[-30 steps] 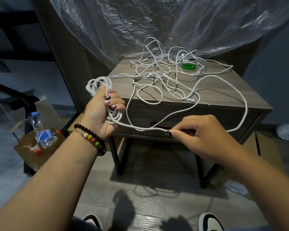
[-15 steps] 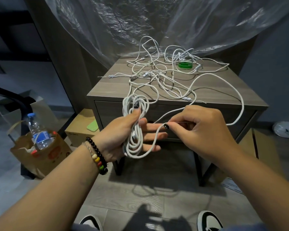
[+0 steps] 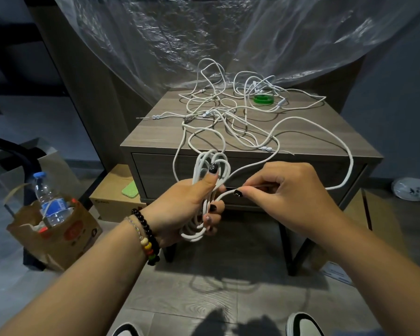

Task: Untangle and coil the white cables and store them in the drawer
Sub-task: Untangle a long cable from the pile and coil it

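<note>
Item: coil (image 3: 205, 197) of white cable, several long loops gathered in front of the drawer (image 3: 247, 178). The loops are gripped by the left hand (image 3: 187, 209), thumb laid across their upper part, fingers curled round the lower part. From the coil a free strand (image 3: 301, 122) is led across the drawer front, out in a wide arc over the right edge of the nightstand (image 3: 349, 151) and back onto its top. This strand is pinched between thumb and forefinger of the right hand (image 3: 284, 192), just beside the coil.

Item: tangle of white cables (image 3: 228, 110), loosely heaped on the nightstand top, toward the rear. A green ring-shaped object (image 3: 263, 99) is lodged among the strands at the back right.

Item: drawer, closed, set in the front of the nightstand.

Surroundings: clear plastic sheeting (image 3: 204, 32) is draped behind the nightstand. A paper bag (image 3: 58, 238) holding a water bottle (image 3: 50, 200) is stood on the floor at left. A cardboard box (image 3: 114, 197) is placed beside the nightstand's left leg. A beaded bracelet (image 3: 147, 236) is worn on the left wrist.
</note>
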`<state>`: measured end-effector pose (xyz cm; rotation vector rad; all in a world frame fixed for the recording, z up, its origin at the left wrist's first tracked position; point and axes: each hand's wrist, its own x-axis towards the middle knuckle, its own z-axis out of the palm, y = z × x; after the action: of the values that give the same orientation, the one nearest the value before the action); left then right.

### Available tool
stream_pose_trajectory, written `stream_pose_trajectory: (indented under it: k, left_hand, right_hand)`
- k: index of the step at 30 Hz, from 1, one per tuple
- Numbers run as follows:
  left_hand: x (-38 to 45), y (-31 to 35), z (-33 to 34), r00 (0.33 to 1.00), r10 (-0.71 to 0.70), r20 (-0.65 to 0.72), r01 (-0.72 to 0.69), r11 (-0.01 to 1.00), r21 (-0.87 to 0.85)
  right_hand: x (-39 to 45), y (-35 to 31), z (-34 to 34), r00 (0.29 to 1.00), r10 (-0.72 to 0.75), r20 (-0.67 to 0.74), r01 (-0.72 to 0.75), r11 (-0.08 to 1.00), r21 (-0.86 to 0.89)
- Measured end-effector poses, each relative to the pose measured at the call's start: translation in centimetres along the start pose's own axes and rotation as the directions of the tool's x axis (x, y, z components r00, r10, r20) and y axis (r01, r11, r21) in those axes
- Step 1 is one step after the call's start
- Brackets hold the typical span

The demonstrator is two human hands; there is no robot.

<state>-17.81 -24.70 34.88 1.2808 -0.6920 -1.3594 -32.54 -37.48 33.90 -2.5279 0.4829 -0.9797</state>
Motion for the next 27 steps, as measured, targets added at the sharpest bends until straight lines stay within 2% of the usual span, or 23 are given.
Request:
stream_pose_trajectory:
  k: [5,9,14,16,17,19,21,24,27]
  left_hand:
    - [-0.6,0.7,0.2,0.997,-0.026,0.066,0.019,0.995,0.097]
    - [-1.2,1.0,-0.7,0.991,-0.035,0.131,0.002,0.97,0.241]
    - [-1.1,0.4,-1.3,0.995,-0.007,0.1,-0.044,0.867,0.496]
    - [-0.8,0.0,-1.0,0.998,-0.024,0.064,-0.022,0.776,0.63]
    - [-0.5,-0.1,-0.9,0.999,-0.024,0.031,-0.006,0.689,0.725]
    - [-0.1,-0.4,-1.0,0.999,0.007,-0.038,0.032,0.444,0.895]
    - [0.4,-0.5,-1.4,0.994,0.057,-0.098,0.08,0.262,0.962]
    - [0.8,-0.3,-2.0,0.976,0.118,-0.185,0.166,0.158,0.973]
    - [1.2,-0.1,-2.2,0.953,0.174,-0.249,0.226,0.145,0.963]
  right_hand:
    - [0.5,0.4,-1.0,0.987,0.119,0.106,-0.129,0.987,0.094]
    - [1.0,1.4,-2.3,0.95,0.229,0.213,-0.276,0.934,0.227]
    - [1.1,1.8,-2.6,0.933,0.262,0.246,-0.306,0.938,0.161]
    - [1.0,1.9,-2.2,0.935,0.256,0.244,-0.281,0.957,0.073]
    - [1.0,2.0,-2.0,0.934,0.259,0.245,-0.274,0.961,0.026]
    - [1.1,2.2,-1.8,0.926,0.288,0.245,-0.286,0.957,-0.045]
    - [1.4,2.5,-1.8,0.915,0.329,0.234,-0.318,0.944,-0.087]
    - [1.9,2.3,-1.3,0.913,0.36,0.194,-0.344,0.932,-0.109]
    - [2.2,1.2,-0.5,0.922,0.372,0.109,-0.372,0.928,-0.021]
